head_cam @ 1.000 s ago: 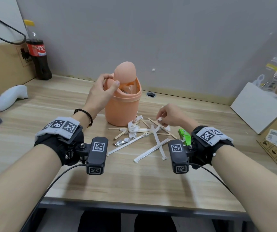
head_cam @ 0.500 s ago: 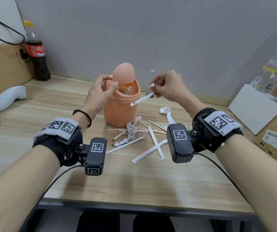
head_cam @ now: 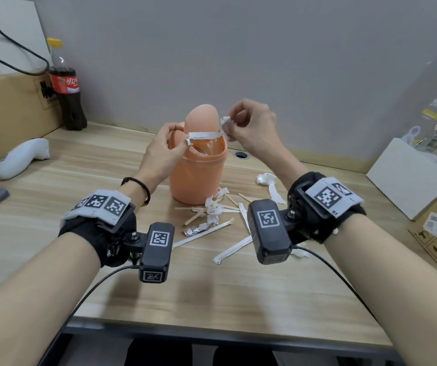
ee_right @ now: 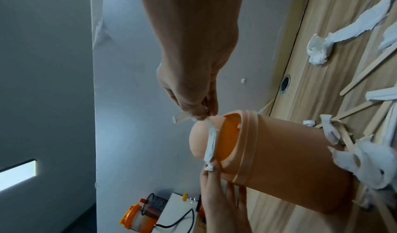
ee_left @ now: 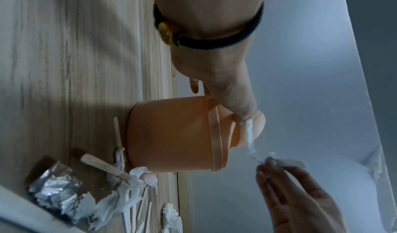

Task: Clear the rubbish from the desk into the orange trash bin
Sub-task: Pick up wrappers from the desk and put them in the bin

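Note:
The orange trash bin (head_cam: pixel 199 175) (ee_left: pixel 171 138) (ee_right: pixel 290 160) stands mid-desk with its swing lid (head_cam: pixel 202 116) tipped up. Over its mouth a white paper strip (head_cam: pixel 203 135) (ee_left: pixel 250 138) (ee_right: pixel 211 143) is stretched level. My left hand (head_cam: pixel 185 141) (ee_left: pixel 244 120) (ee_right: pixel 211 174) pinches its left end at the rim. My right hand (head_cam: pixel 228 128) (ee_right: pixel 201 116) (ee_left: pixel 268 163) pinches the crumpled right end beside the lid. In front of the bin lie wooden sticks (head_cam: pixel 195 217), white wrappers (head_cam: pixel 232 250), a foil scrap (head_cam: pixel 195 229) and a crumpled paper (head_cam: pixel 265 178).
A cola bottle (head_cam: pixel 65 99) and a cardboard box (head_cam: pixel 9 107) stand at the back left, with a white controller (head_cam: pixel 19 158) lying in front of them. A white box (head_cam: pixel 410 178) and cartons sit at the right. A cable hole (head_cam: pixel 241 154) is behind the bin.
My right hand lifted the paper strip off the desk and carried it up over the bin's mouth. My left hand, which was at the lid, now pinches the strip's other end.

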Demonstrator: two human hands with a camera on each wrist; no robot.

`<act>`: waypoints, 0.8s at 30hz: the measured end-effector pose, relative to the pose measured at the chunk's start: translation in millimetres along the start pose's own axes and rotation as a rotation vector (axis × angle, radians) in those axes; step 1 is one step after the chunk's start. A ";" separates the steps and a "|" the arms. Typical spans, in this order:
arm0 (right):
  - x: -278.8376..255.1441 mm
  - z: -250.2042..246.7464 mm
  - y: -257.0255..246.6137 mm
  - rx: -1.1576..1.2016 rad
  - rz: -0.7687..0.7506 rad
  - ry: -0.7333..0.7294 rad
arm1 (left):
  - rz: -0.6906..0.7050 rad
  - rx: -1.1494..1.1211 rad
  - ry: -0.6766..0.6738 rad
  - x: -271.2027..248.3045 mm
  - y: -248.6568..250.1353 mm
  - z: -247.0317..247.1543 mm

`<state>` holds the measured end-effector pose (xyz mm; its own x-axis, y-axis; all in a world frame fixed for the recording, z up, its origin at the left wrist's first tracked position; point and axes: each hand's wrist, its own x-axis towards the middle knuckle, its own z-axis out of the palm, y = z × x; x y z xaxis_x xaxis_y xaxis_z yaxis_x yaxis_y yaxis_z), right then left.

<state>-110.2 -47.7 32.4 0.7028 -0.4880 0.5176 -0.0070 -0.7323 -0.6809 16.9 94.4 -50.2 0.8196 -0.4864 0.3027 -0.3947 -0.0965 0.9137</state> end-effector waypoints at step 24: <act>-7.8 36.9 10.9 -0.387 -0.047 -0.326 | -0.003 -0.013 -0.004 -0.6 -1.9 -0.3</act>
<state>-89.4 -34.4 1.8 0.8935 -0.3225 0.3125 -0.1904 -0.9023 -0.3868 17.2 95.1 -52.0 0.8193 -0.4895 0.2987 -0.3865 -0.0865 0.9182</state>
